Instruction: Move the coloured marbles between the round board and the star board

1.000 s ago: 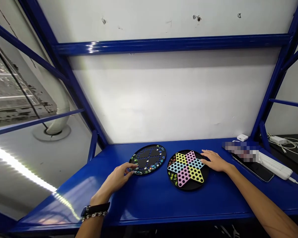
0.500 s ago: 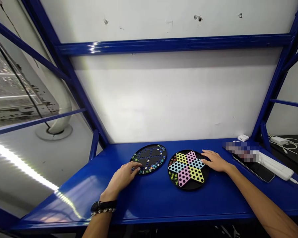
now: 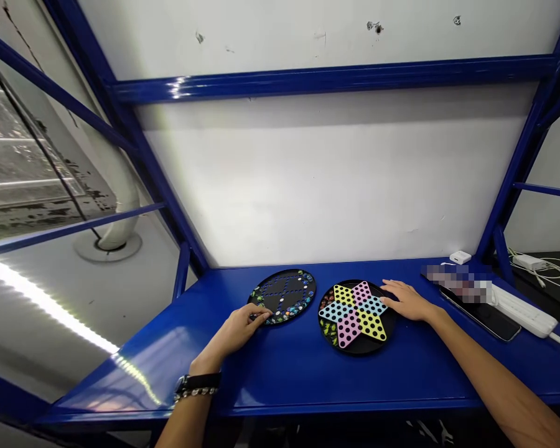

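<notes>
My left hand [image 3: 238, 331] is at the near left rim of a round black tray [image 3: 276, 291] with marbles. Its thumb and index finger are pinched together over the edge; whatever lies between them is too small to make out. Glossy marbles [image 3: 295, 309], blue, green and white, lie along the tray's border, and its middle has rows of small holes. To the right is a Chinese checkers board [image 3: 353, 314], a pastel six-pointed star on a black round base, with red and green marbles [image 3: 329, 333] at its left. My right hand [image 3: 408, 300] lies with fingers outstretched at the board's right rim.
Both boards stand on a blue tabletop [image 3: 280, 379] with a blue frame and white back panel. Towards the right lie a phone [image 3: 480, 313], a white power strip [image 3: 522, 311] and a small white case [image 3: 460, 257]. White cables [image 3: 550, 270] lie beyond the frame.
My left thumb and index finger have come together at the tray's rim, where they were slightly apart. My right hand stays at the star board. The view has shifted slightly.
</notes>
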The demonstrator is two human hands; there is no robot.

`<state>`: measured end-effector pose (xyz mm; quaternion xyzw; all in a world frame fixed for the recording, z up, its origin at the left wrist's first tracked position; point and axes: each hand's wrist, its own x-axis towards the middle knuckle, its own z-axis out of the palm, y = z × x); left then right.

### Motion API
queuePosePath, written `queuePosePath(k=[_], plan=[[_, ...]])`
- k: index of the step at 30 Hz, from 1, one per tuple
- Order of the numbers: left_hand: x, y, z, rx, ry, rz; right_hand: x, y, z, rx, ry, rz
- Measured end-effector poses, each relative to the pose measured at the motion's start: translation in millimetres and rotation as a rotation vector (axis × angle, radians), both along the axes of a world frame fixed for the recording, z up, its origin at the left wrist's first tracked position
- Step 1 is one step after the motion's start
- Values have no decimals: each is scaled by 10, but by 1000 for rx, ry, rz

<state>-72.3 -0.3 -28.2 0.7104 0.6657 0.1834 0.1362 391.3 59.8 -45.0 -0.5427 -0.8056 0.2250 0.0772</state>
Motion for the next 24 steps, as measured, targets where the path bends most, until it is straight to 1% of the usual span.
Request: queuePosePath(k=[7, 11, 13, 17, 19, 24], plan=[[-26, -7, 34, -21, 20, 48, -11, -3, 8, -11, -4, -11], [-2, 1, 79, 44, -15, 81, -13, -5, 12, -14, -4, -5], [36, 7, 103, 45, -40, 59, -15, -7, 16, -15, -8, -6], [106, 22, 108, -67, -26, -41, -17, -7, 20, -12, -11, -10], [112, 28, 89, -106, -26, -68, -19, -10, 23, -7, -9, -7], [114, 11, 86, -78, -30, -87, -26, -27, 40, -6, -3, -11]])
